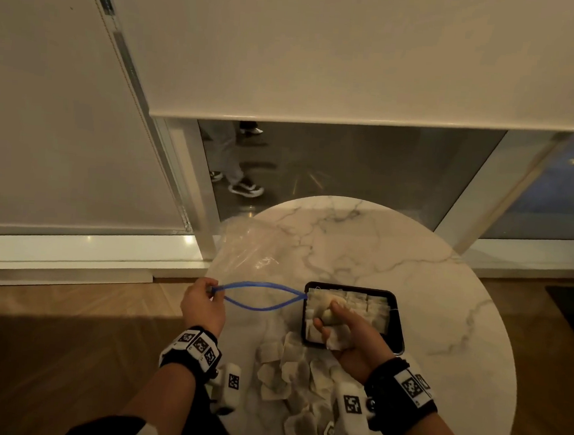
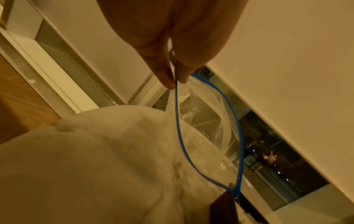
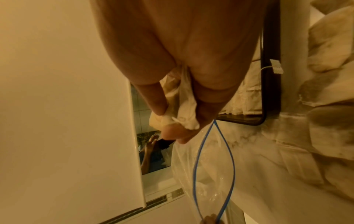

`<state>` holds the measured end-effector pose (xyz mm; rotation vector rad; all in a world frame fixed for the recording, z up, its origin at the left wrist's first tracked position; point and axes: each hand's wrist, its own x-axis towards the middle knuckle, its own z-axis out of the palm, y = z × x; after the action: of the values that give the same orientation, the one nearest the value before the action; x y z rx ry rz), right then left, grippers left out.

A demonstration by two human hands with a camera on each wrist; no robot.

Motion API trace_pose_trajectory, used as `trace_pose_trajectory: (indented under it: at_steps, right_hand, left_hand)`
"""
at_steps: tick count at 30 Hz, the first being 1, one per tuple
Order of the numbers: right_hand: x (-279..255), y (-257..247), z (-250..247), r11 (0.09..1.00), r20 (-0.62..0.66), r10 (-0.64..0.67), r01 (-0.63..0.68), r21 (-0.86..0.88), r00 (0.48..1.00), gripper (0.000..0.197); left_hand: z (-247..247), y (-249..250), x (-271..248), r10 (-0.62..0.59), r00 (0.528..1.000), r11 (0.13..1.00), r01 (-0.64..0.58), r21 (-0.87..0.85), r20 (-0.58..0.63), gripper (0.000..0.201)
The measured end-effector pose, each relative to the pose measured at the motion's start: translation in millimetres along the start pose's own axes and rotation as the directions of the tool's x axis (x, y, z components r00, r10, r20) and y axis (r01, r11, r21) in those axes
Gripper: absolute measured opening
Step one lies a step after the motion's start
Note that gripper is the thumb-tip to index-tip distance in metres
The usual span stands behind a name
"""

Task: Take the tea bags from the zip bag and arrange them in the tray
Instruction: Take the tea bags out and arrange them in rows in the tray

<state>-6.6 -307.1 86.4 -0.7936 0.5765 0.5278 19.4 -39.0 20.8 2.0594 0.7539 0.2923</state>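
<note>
A clear zip bag (image 1: 249,245) with a blue zip rim (image 1: 259,295) lies on the round marble table (image 1: 395,260), its mouth gaping. My left hand (image 1: 203,301) pinches the left end of the rim (image 2: 177,94). A black tray (image 1: 395,329) packed with tea bags (image 1: 368,306) sits to the right of the bag. Over the tray's near left corner my right hand (image 1: 335,327) grips a bunch of tea bags (image 3: 184,112). Several loose tea bags (image 1: 293,375) are piled on the table in front of the tray.
The table stands by a window with lowered white blinds (image 1: 326,48); wooden floor (image 1: 45,352) lies to the left. In the dark glass (image 1: 334,166) a person's legs and shoes show. One tea bag tag (image 3: 275,68) hangs over the tray rim.
</note>
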Motion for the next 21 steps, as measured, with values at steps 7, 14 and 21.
trace_pose_trajectory:
  at_steps: [7, 14, 21]
  right_hand:
    - [13, 3, -23, 0.986, -0.022, 0.066, -0.062, 0.152, 0.998, 0.025]
    - [19, 6, -29, 0.984, -0.056, 0.105, -0.095, 0.152, 0.993, 0.029]
    - [25, -3, -27, 0.978, -0.054, 0.184, -0.177, 0.115, 0.981, 0.040]
  left_hand:
    - [23, -13, -12, -0.125, 0.981, 0.967, 0.087, 0.240, 0.146, 0.044]
    - [39, 11, -20, 0.155, 0.935, 0.810, -0.305, 0.502, 0.318, 0.057]
    - [67, 14, -11, -0.067, 0.826, 0.737, -0.337, 0.585, 0.560, 0.061]
